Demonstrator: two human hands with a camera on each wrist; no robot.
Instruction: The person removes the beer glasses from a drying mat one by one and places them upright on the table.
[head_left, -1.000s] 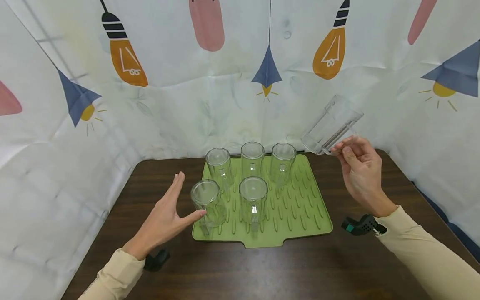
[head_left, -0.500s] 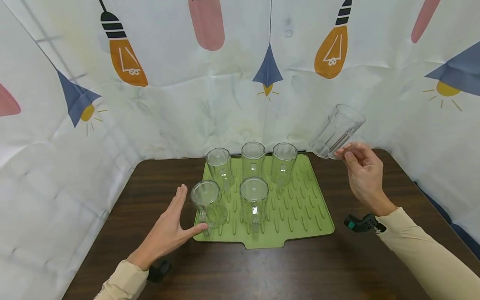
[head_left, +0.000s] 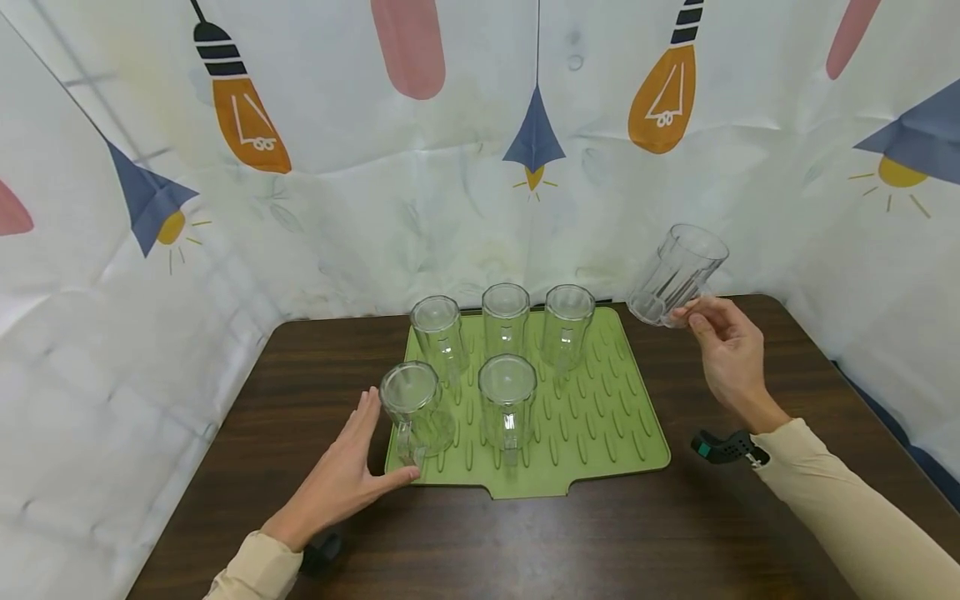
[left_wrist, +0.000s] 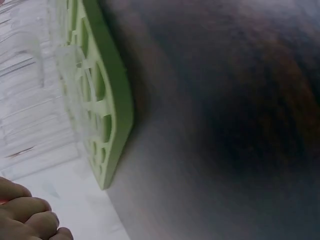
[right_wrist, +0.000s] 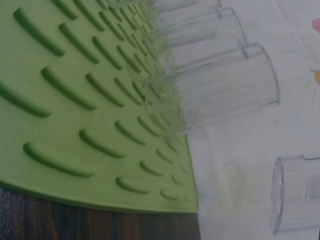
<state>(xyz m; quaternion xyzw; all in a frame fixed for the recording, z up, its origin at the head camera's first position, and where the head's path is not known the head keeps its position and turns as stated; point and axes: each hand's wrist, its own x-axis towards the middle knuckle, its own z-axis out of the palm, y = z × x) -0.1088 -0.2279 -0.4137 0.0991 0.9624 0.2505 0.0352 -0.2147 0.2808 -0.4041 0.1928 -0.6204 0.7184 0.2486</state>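
Note:
My right hand pinches the handle of a clear mug in the air, just past the back right of a green drying mat. That mug leans, its upper end to the right; part of it shows in the right wrist view as a clear cylinder. My left hand, fingers straight and thumb spread, is at the left side of the front-left mug, thumb near its handle; whether they touch I cannot tell. Its curled-looking fingertips appear in the left wrist view beside the mat.
Several clear mugs stand upside down on the mat, among them the front-middle mug and the back-right mug. The mat's right part shows bare raised ridges. Beneath lies a dark wood table; a printed white cloth hangs behind.
The right hand has lowered the held mug and brought it slightly right. My left hand has moved down and a little right, closer to the front-left mug. The standing mugs have stayed put.

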